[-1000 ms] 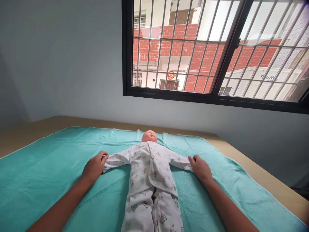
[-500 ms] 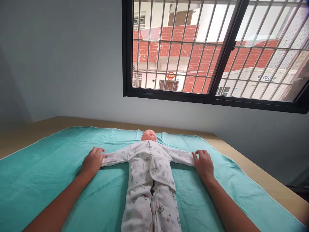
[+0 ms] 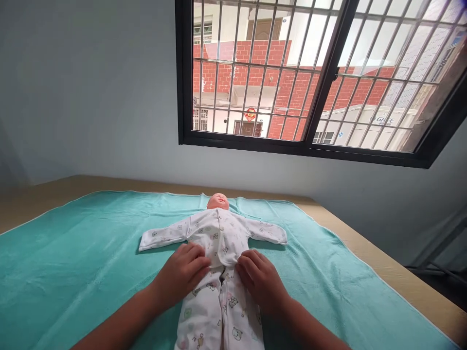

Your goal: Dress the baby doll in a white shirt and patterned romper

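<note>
A doll lies on its back, dressed in a white baby shirt and white baby pants with small bear prints. Its sleeves stretch out to both sides, and the cuffs lie loose on the towel. At the left side of the waist, my left hand has its fingers curled on the shirt's lower edge. My right hand is closed on the hem at the right side, by the front flap. The fabric between the fingertips is mostly hidden.
A turquoise towel with some creases covers most of the wooden table. Beyond the table stand a grey wall and a black-framed window with metal bars. Dark metal framing shows at the far right.
Both hands have left the sleeve cuffs and moved inward to the waist, at the shirt's hem. The view has shifted slightly to the right.
</note>
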Demonstrator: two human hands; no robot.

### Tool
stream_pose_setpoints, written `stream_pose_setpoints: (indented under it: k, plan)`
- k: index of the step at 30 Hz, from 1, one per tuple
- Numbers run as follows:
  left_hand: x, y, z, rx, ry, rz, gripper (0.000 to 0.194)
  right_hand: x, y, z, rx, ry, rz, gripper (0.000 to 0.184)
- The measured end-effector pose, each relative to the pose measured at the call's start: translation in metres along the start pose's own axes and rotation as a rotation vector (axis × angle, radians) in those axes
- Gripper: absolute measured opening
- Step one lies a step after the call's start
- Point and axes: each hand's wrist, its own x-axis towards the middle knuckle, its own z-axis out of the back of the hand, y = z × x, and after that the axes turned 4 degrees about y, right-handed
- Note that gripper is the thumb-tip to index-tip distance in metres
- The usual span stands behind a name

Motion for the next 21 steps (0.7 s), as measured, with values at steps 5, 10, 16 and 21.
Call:
stream_pose_setpoints:
  k: [5, 10, 16, 21]
  plan:
    - [-0.003, 0.002, 0.007, 0.047, -0.092, -0.070, 0.009, -0.003, -0.005, -0.003, 0.069, -0.107, 0.033, 0.011]
    - [-0.011, -0.002, 0.020, -0.157, -0.148, 0.013, 0.016, -0.007, -0.006, -0.007, 0.061, -0.039, -0.038, 0.010]
    - [-0.011, -0.002, 0.010, -0.174, -0.009, -0.028, 0.012, -0.004, -0.003, -0.005, 0.078, 0.005, -0.059, 0.010]
    - [-0.012, -0.004, 0.006, -0.136, 0.015, -0.018, 0.013, -0.003, -0.008, 0.005, 0.130, -0.027, 0.012, 0.012]
